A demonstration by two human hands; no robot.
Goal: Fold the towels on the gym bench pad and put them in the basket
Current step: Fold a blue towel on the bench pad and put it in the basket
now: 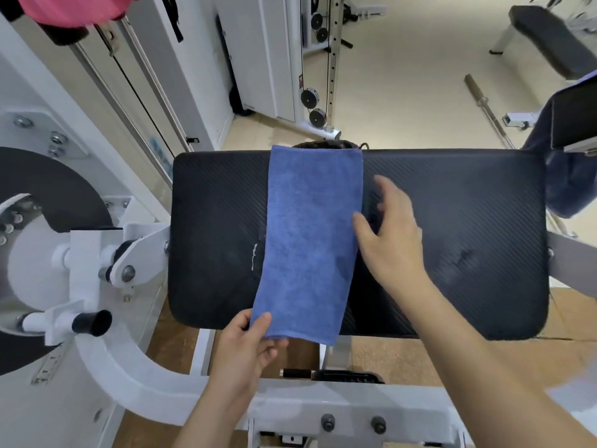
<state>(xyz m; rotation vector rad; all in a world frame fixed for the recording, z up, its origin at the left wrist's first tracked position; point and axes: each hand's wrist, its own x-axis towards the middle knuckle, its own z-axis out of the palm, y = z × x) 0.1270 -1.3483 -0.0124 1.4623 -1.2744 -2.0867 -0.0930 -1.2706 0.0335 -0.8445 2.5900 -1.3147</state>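
Note:
A blue towel (310,240), folded into a long narrow strip, lies across the black gym bench pad (452,240) from its far edge to its near edge. My left hand (248,347) pinches the towel's near left corner, thumb on top and fingers beneath, just off the pad's front edge. My right hand (387,234) hovers with fingers spread beside the towel's right edge; its thumb reaches that edge. No basket is in view.
A white machine frame (106,357) with a black weight disc (51,189) stands left of the pad. A dark cloth (568,176) hangs off a pad at the right edge. A barbell (487,108) lies on the floor beyond.

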